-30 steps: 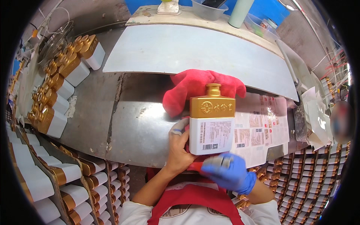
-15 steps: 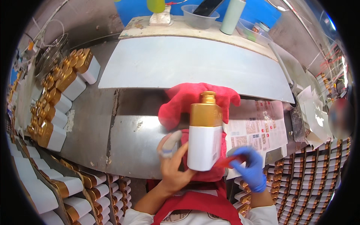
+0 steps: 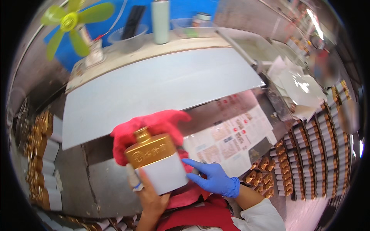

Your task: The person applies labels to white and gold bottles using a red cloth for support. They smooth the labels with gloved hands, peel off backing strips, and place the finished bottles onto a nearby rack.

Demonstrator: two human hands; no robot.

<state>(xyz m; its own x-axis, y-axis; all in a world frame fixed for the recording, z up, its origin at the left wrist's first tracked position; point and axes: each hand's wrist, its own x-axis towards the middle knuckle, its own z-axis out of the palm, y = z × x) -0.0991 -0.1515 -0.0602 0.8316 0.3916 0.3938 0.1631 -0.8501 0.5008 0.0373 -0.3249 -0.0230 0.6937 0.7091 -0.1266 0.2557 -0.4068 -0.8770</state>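
A flat flask-shaped bottle (image 3: pixel 163 175), white below with a gold shoulder and neck, stands tilted in my left hand (image 3: pixel 154 202). My left fingers wrap its lower left side, and one finger wears a pale cover. My right hand (image 3: pixel 212 178), in a blue glove, is at the bottle's right edge, index finger and thumb stretched toward it. Beneath that hand shows the corner of a flat red piece (image 3: pixel 206 195), apparently tucked in the hand; its grip is mostly hidden. Behind and under the bottle lies a bunched red cloth (image 3: pixel 127 125).
Printed sheets (image 3: pixel 219 144) lie to the right on the metal table (image 3: pixel 73 173). Beyond is a pale board (image 3: pixel 162 79). Gold-and-white bottles (image 3: pixel 50 150) line the left, and racks of them (image 3: pixel 308 154) fill the right. A green fan (image 3: pixel 69 22) stands far left.
My view has swung to the right. The bottle has turned to show its broad embossed face. My right hand has moved up to its edge, and the red piece is now mostly hidden.
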